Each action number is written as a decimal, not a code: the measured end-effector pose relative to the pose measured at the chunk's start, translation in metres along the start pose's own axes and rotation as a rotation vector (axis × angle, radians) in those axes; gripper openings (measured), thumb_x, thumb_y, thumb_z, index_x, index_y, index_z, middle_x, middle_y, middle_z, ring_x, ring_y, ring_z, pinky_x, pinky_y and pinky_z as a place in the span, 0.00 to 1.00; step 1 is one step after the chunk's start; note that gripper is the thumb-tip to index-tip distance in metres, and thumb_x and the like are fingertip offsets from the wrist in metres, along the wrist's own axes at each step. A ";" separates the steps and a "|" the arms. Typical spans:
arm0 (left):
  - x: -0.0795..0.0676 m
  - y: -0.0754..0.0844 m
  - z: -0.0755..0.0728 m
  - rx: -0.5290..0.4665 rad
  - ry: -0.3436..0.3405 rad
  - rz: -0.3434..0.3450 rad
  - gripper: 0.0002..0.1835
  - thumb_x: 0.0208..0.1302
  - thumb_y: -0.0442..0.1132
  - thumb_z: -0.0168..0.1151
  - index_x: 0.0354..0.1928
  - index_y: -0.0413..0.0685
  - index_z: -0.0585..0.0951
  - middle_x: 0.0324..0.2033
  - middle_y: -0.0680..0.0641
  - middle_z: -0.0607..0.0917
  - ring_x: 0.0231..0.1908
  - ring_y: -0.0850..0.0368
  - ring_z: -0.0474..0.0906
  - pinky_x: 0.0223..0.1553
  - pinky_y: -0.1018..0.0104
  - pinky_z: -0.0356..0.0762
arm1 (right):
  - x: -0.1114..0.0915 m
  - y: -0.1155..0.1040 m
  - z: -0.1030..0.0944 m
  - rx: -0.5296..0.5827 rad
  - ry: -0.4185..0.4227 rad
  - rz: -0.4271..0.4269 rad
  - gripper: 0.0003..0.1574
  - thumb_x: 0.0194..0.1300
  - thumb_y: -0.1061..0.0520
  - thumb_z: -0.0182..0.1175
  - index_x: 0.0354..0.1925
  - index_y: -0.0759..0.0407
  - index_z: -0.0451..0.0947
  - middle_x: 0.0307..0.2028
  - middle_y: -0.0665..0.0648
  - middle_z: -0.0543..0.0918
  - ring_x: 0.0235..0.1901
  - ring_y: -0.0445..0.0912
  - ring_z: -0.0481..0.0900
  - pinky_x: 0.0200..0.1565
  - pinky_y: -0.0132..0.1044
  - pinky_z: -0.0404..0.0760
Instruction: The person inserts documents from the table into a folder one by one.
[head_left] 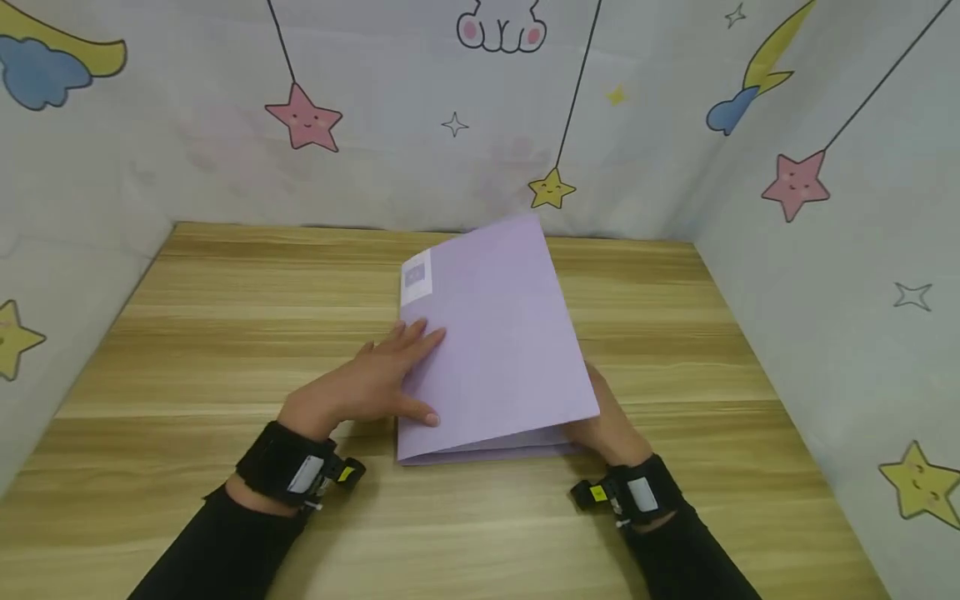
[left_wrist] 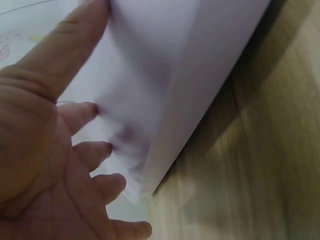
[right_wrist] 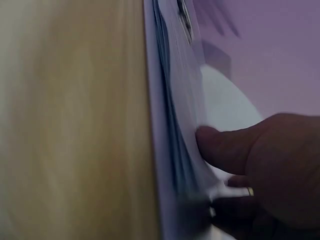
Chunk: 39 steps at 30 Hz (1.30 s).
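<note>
A lilac folder (head_left: 491, 333) lies on the table, its spine at the left and its front cover lifted at the right. A white label (head_left: 416, 278) marks the cover's upper left corner. My left hand (head_left: 386, 375) rests on the cover beside the spine, fingers spread; in the left wrist view, the fingers (left_wrist: 100, 187) show against it. Under the raised cover edge, my right hand (head_left: 603, 425) is partly hidden. In the right wrist view, its thumb lies on white sheets (right_wrist: 185, 95) inside, with fingers at their blurred outer edge, pinching them. A metal clip (right_wrist: 185, 20) shows farther in.
The wooden table (head_left: 225, 350) extends around the folder on every side. White cloth walls (head_left: 390, 167) with printed stars and clouds stand behind and at both sides. Black straps with small cameras (head_left: 348, 473) circle both wrists.
</note>
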<state>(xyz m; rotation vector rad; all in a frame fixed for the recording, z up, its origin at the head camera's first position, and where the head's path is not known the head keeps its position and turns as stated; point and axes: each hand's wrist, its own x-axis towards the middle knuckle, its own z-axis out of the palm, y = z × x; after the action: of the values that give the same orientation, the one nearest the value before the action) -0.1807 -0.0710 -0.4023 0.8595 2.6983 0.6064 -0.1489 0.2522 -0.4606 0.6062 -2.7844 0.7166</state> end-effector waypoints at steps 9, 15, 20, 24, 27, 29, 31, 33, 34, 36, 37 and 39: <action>0.015 0.012 0.005 0.172 -0.128 -0.083 0.63 0.26 0.73 0.62 0.68 0.57 0.50 0.71 0.40 0.42 0.67 0.38 0.31 0.63 0.31 0.43 | 0.003 0.021 -0.027 0.038 -0.018 0.330 0.26 0.65 0.49 0.44 0.60 0.52 0.65 0.54 0.60 0.78 0.49 0.51 0.75 0.49 0.53 0.76; 0.016 0.020 0.010 0.238 -0.138 -0.124 0.62 0.27 0.69 0.65 0.68 0.54 0.52 0.70 0.39 0.43 0.67 0.38 0.31 0.66 0.39 0.48 | 0.012 -0.004 -0.011 -0.044 -0.124 0.171 0.46 0.54 0.34 0.53 0.64 0.55 0.58 0.63 0.62 0.66 0.63 0.54 0.59 0.62 0.55 0.63; 0.019 0.025 0.014 0.256 -0.132 -0.142 0.62 0.27 0.66 0.68 0.67 0.51 0.53 0.70 0.37 0.45 0.67 0.37 0.32 0.66 0.41 0.50 | 0.011 -0.018 0.001 -0.145 -0.233 0.125 0.54 0.47 0.28 0.54 0.65 0.56 0.56 0.67 0.63 0.59 0.67 0.57 0.49 0.63 0.61 0.56; 0.019 0.024 0.015 0.244 -0.104 -0.151 0.62 0.27 0.66 0.68 0.67 0.52 0.54 0.70 0.37 0.45 0.67 0.37 0.32 0.66 0.40 0.50 | 0.010 -0.020 0.003 -0.156 -0.229 0.123 0.53 0.48 0.29 0.54 0.64 0.57 0.58 0.67 0.65 0.58 0.66 0.58 0.49 0.62 0.64 0.55; 0.015 0.021 0.017 0.205 -0.052 -0.164 0.61 0.28 0.68 0.66 0.68 0.54 0.53 0.70 0.38 0.45 0.66 0.33 0.36 0.64 0.39 0.54 | 0.011 -0.020 0.004 -0.168 -0.230 0.134 0.53 0.48 0.28 0.53 0.64 0.56 0.58 0.67 0.64 0.59 0.66 0.57 0.50 0.63 0.63 0.56; 0.012 0.019 0.018 0.165 -0.019 -0.179 0.60 0.29 0.69 0.64 0.68 0.54 0.53 0.70 0.37 0.44 0.65 0.32 0.39 0.62 0.38 0.57 | 0.013 -0.023 0.003 -0.175 -0.233 0.147 0.53 0.48 0.28 0.54 0.64 0.56 0.58 0.67 0.64 0.59 0.66 0.57 0.50 0.62 0.63 0.56; 0.008 0.017 0.020 0.116 0.005 -0.191 0.60 0.30 0.69 0.64 0.68 0.54 0.51 0.70 0.36 0.42 0.65 0.32 0.41 0.61 0.40 0.60 | 0.016 -0.028 0.004 -0.190 -0.241 0.154 0.53 0.47 0.28 0.54 0.63 0.56 0.59 0.66 0.64 0.60 0.66 0.57 0.50 0.62 0.64 0.56; 0.004 0.016 0.021 0.071 0.019 -0.186 0.60 0.32 0.67 0.64 0.68 0.51 0.51 0.70 0.35 0.40 0.66 0.35 0.41 0.61 0.41 0.61 | 0.021 -0.038 0.008 -0.206 -0.257 0.154 0.54 0.46 0.27 0.54 0.64 0.55 0.58 0.67 0.63 0.59 0.66 0.57 0.50 0.61 0.66 0.55; 0.002 0.015 0.021 0.057 0.024 -0.181 0.59 0.33 0.66 0.64 0.68 0.50 0.51 0.70 0.35 0.40 0.66 0.37 0.42 0.62 0.43 0.61 | 0.024 -0.043 0.011 -0.216 -0.267 0.147 0.55 0.46 0.26 0.53 0.64 0.54 0.58 0.67 0.63 0.59 0.66 0.57 0.49 0.61 0.67 0.55; -0.001 0.013 0.022 0.038 0.030 -0.166 0.59 0.34 0.65 0.65 0.68 0.48 0.50 0.70 0.35 0.40 0.67 0.40 0.43 0.62 0.45 0.61 | 0.030 -0.056 0.019 -0.237 -0.288 0.115 0.57 0.44 0.23 0.51 0.65 0.53 0.56 0.68 0.62 0.57 0.67 0.57 0.48 0.60 0.69 0.54; -0.002 0.013 0.022 0.033 0.030 -0.161 0.58 0.35 0.64 0.65 0.68 0.47 0.50 0.70 0.34 0.40 0.67 0.40 0.43 0.63 0.45 0.61 | 0.032 -0.062 0.024 -0.243 -0.296 0.097 0.59 0.43 0.22 0.49 0.65 0.52 0.55 0.68 0.62 0.57 0.67 0.57 0.48 0.59 0.70 0.54; -0.004 0.012 0.022 0.028 0.035 -0.151 0.58 0.36 0.63 0.65 0.68 0.45 0.51 0.69 0.33 0.40 0.66 0.39 0.43 0.63 0.45 0.60 | 0.037 -0.076 0.032 -0.251 -0.314 0.054 0.60 0.42 0.20 0.47 0.66 0.51 0.54 0.68 0.62 0.56 0.67 0.58 0.47 0.58 0.71 0.55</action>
<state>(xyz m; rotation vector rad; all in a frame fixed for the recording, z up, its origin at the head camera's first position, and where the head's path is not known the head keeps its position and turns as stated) -0.1643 -0.0577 -0.4160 0.6490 2.7772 0.5557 -0.1515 0.1637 -0.4457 0.6429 -3.1202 0.2907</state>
